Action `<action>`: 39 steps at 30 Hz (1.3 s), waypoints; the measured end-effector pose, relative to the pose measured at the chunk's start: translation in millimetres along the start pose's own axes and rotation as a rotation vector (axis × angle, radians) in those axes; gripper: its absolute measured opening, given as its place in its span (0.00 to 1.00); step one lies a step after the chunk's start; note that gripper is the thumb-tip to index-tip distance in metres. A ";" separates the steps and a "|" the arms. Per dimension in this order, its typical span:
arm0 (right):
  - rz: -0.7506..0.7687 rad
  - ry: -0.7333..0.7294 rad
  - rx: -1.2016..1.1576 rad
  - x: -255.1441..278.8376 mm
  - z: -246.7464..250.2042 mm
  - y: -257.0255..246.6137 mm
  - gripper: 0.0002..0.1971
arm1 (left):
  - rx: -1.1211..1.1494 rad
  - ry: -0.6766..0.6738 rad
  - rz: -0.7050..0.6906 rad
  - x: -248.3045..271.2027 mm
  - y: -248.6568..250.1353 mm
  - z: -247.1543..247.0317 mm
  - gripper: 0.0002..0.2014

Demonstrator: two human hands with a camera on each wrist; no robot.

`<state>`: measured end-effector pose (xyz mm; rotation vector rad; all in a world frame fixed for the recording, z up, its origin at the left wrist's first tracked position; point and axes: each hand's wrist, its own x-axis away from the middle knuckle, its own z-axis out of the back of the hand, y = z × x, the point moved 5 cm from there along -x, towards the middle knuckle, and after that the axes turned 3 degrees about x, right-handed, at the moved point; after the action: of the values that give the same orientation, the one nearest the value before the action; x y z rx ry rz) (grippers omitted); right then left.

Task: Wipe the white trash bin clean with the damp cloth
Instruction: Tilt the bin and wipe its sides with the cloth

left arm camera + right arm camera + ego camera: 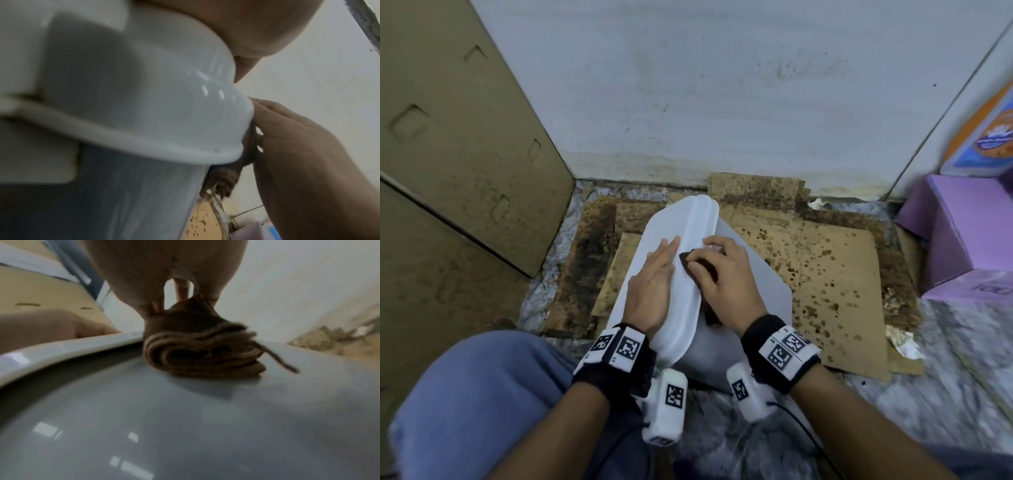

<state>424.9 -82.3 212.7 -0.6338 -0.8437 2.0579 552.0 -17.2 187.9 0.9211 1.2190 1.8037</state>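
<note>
Trash bin (750, 274) lies on cardboard sheets (825, 267) before the wall (722, 85); boxes (955, 233) stand right.

Both forearms are bare, with no sleeves reaching the wrists. Each wrist wears a black fabric band (763, 334) carrying white blocks printed with black-and-white square tags. On the left wrist, lower centre-left of the head view, two tagged faces (616, 346) sit side by side on top. On the right wrist, lower centre-right, two tagged faces (787, 347) sit along the band. Below each wrist hangs a white rounded camera housing, the left one (666, 401) and the right one (743, 390), each bearing its own tag. Thin black cables (796, 419) trail from the housings. A blue trouser leg (479, 394) fills the lower left of the head view.
</note>
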 end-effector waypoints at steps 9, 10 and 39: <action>-0.302 0.146 -0.262 -28.7 6.8 12.3 0.05 | -0.111 -0.031 0.002 -0.8 10.3 -4.1 0.25; -0.303 0.139 -0.277 -23.0 3.4 11.6 0.05 | -0.116 -0.027 -0.003 -0.7 10.1 -3.7 0.25; -0.354 0.062 -0.308 6.4 -12.0 4.0 0.07 | -0.157 -0.029 0.042 12.5 5.3 -2.2 0.29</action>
<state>427.5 -74.7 201.1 -0.6556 -1.1585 1.5978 543.4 -8.4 194.1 0.8852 1.0306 1.8837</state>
